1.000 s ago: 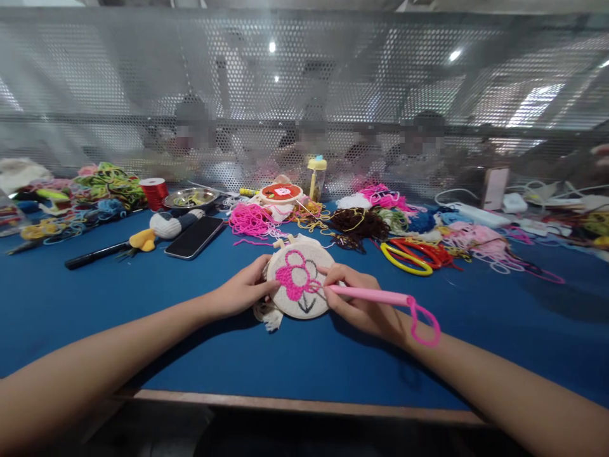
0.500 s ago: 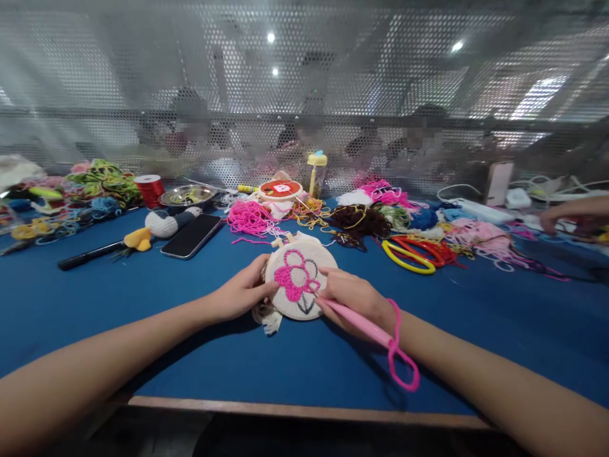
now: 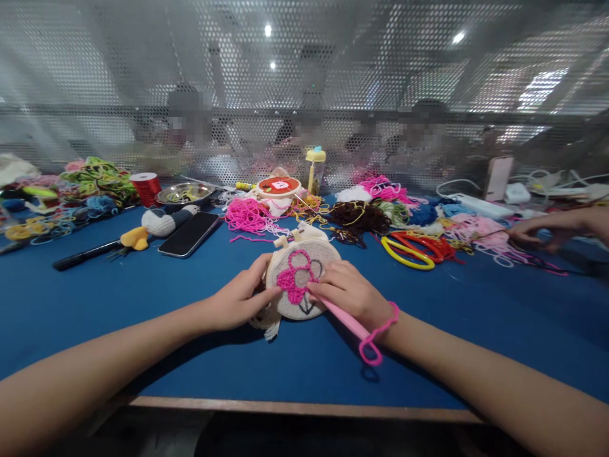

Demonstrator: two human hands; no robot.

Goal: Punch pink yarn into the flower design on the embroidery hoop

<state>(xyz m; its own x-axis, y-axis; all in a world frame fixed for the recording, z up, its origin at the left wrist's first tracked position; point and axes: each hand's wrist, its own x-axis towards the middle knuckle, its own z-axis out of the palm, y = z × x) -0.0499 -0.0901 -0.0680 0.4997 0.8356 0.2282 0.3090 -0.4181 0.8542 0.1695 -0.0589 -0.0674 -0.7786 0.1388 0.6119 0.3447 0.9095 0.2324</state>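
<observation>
My left hand (image 3: pixel 246 293) grips the left rim of an embroidery hoop (image 3: pixel 285 303), thumb on the front and the other fingers behind it. Stretched in the hoop is pale cloth bearing a flower outline, part of it filled with bright pink yarn loops (image 3: pixel 291 282). In my right hand (image 3: pixel 354 293) is a pink punch needle (image 3: pixel 349 322), its tip against the cloth near the flower's centre and covered by my fingers. Pink yarn (image 3: pixel 373 357) hangs in a loop from the handle's back end and runs over my right wrist. Loose cloth (image 3: pixel 266 320) shows under the hoop.
Behind the hoop lie pink yarn (image 3: pixel 247 216), dark brown yarn (image 3: pixel 359 219) and a second hoop (image 3: pixel 280 186) with red work. Left are a phone (image 3: pixel 190 235), a black marker (image 3: pixel 85 255) and a red spool (image 3: pixel 145 189). Yellow rings (image 3: pixel 406 254) lie right, near another person's hand (image 3: pixel 542 231).
The punch needle's tip has moved up and left on the cloth, with my right hand. The yarn loop has swung left. The other person's hand has reached further in from the right.
</observation>
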